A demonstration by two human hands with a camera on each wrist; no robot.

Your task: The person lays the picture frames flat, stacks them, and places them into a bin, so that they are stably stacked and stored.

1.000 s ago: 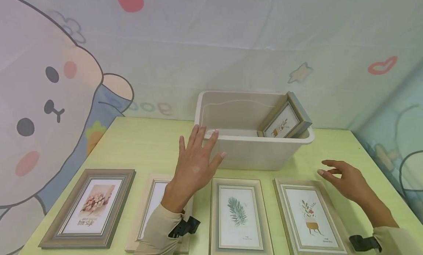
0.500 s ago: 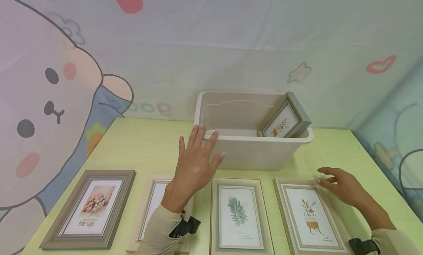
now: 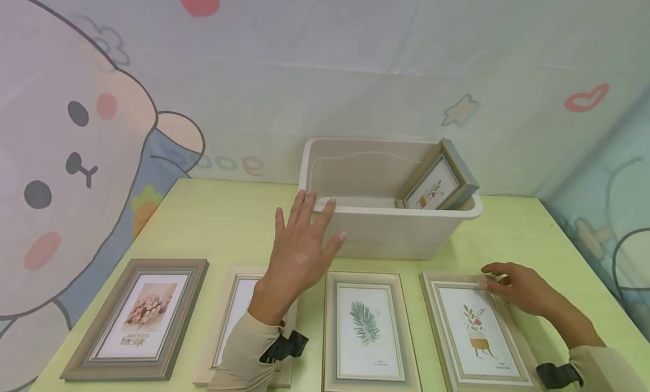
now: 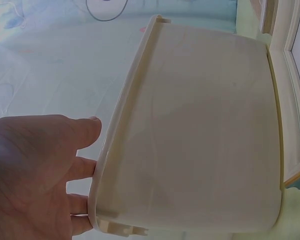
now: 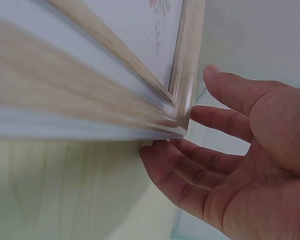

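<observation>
Both hands are at work above the green table [image 3: 228, 223]. Since a second ago the right hand [image 3: 523, 290] has dropped from above the table onto the top right corner of the rightmost picture frame [image 3: 477, 330]; the left hand [image 3: 299, 251] has stayed where it was, against the near left corner of the beige bin [image 3: 386, 234].

One gray frame [image 3: 438, 180] leans tilted inside the bin at its right end. Four frames lie flat in a row along the near edge: a flower frame [image 3: 139, 318] at far left, a pale frame [image 3: 231, 318] partly hidden under the left forearm, a leaf frame [image 3: 368, 333] in the middle, and the rightmost one with a potted plant print. A cartoon bear backdrop [image 3: 66, 172] hangs behind.

Fingers of the left hand are straight and spread, tips touching the bin's rim [image 4: 120, 130]. The right hand's fingers [image 5: 190, 165] curl loosely at the frame's corner, touching its edge, with the thumb on the far side; no firm grip shows.
</observation>
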